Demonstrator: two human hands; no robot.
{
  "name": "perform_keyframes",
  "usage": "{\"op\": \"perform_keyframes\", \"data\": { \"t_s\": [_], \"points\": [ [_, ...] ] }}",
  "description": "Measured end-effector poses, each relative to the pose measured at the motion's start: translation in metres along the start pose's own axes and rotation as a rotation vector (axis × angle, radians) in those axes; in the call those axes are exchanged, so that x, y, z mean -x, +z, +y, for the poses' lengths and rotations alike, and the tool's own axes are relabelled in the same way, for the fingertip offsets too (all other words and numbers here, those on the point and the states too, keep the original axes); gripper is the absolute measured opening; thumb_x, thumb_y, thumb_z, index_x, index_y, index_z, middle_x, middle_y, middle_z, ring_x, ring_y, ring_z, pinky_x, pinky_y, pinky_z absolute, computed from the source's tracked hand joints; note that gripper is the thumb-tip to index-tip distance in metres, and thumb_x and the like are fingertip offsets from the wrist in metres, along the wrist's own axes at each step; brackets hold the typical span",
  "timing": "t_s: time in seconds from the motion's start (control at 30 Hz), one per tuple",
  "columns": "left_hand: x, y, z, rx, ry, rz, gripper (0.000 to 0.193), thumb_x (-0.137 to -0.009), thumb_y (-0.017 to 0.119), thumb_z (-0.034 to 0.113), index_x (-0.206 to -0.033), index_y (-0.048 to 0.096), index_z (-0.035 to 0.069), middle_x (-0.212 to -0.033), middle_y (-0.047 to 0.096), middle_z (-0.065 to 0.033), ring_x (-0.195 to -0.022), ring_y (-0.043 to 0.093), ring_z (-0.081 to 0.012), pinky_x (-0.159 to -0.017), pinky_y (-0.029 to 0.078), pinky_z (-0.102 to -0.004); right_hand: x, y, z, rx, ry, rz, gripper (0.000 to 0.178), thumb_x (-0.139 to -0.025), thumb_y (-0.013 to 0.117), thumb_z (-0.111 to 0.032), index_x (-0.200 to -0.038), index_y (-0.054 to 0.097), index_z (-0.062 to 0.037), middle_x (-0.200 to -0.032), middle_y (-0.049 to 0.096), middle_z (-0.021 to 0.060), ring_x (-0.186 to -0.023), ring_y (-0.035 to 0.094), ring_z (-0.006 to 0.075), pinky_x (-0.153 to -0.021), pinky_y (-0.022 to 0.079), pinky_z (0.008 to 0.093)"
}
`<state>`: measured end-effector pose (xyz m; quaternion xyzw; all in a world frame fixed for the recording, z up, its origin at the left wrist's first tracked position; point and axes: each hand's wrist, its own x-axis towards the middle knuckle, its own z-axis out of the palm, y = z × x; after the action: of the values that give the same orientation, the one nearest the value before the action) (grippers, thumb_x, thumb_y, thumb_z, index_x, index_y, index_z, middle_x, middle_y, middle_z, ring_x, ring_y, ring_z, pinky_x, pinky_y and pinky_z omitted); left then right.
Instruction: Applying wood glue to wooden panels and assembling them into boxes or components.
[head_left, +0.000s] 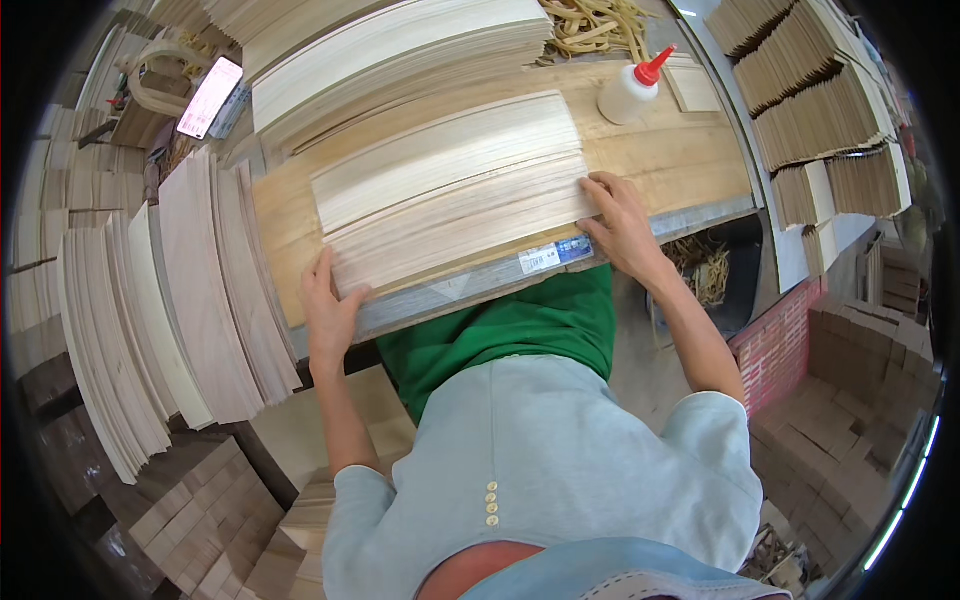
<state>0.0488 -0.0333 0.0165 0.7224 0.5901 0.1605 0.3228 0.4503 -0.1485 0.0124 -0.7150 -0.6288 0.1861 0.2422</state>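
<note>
Front wood panel [465, 225] on tabletop [690, 165], just nearside of rear panel [450, 160] | left hand [331, 315], right hand [626, 226]: fingers part-spread at its ends, nothing clenched | risk: uneven push could skew it; overpulling nearer could leave it overhanging.

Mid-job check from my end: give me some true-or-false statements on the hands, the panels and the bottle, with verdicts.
1. The left hand is at the left end of the nearer wooden panel. True.
2. The white bottle has a red cap. True.
3. The right hand is on the bottle. False: the right hand is at the right end of the nearer panel, apart from the bottle.
4. The bottle lies on its side. False: it stands upright on the table.
5. A lit phone is left of the farther wooden panel. True.
</note>
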Motion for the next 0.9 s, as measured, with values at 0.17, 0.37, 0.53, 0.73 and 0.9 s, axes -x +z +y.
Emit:
{"op": "perform_keyframes", "data": {
  "t_s": [0.17,0.37,0.53,0.73,0.9],
  "points": [
    [-0.013,-0.011,0.014,-0.205,0.199,-0.049,0.097,-0.061,0.083,0.016,-0.142,0.032,0.001,-0.146,0.027,-0.0265,-0.137,0.024,-0.0385,-0.112,0.022,-0.0422,-0.014,-0.011,0.011,0.094,-0.075,-0.048,0.092,-0.063,0.079,-0.015,-0.142,0.032,-0.0031,-0.145,0.032,0.0225,-0.136,0.026,0.0381,-0.111,0.027,0.0423],
    [-0.028,0.000,-0.013,-0.150,0.227,-0.116,0.108,-0.059,0.085,0.026,-0.145,0.025,0.002,-0.151,0.017,-0.0291,-0.143,0.010,-0.0387,-0.114,0.016,-0.0428,-0.033,-0.012,0.017,0.057,-0.074,-0.205,0.105,-0.058,0.082,-0.021,-0.142,0.025,0.0051,-0.149,0.024,0.0241,-0.142,0.018,0.0345,-0.115,0.020,0.0406],
    [-0.028,0.003,-0.013,-0.150,0.246,-0.087,0.109,-0.060,0.085,0.029,-0.146,0.023,0.001,-0.151,0.015,-0.0296,-0.143,0.009,-0.0392,-0.115,0.013,-0.0437,-0.034,-0.010,0.016,0.021,-0.092,-0.203,0.105,-0.058,0.082,-0.020,-0.142,0.025,0.0065,-0.149,0.025,0.0245,-0.141,0.019,0.0346,-0.115,0.020,0.0409],
    [-0.031,-0.004,-0.013,-0.206,0.267,-0.128,0.115,-0.055,0.088,0.031,-0.145,0.024,0.001,-0.152,0.012,-0.0286,-0.143,0.009,-0.0396,-0.115,0.013,-0.0438,-0.039,-0.011,0.015,0.016,-0.089,-0.218,0.103,-0.059,0.082,-0.021,-0.142,0.026,0.0048,-0.149,0.026,0.0236,-0.141,0.020,0.0345,-0.115,0.020,0.0409],
    [-0.036,-0.009,-0.013,-0.243,0.273,-0.138,0.113,-0.053,0.088,0.034,-0.143,0.028,-0.001,-0.151,0.015,-0.0282,-0.142,0.012,-0.0394,-0.115,0.015,-0.0451,-0.040,-0.013,0.017,0.036,-0.121,-0.176,0.105,-0.057,0.083,-0.021,-0.142,0.028,0.0041,-0.148,0.027,0.0234,-0.140,0.022,0.0353,-0.114,0.020,0.0413]
  ]
}}
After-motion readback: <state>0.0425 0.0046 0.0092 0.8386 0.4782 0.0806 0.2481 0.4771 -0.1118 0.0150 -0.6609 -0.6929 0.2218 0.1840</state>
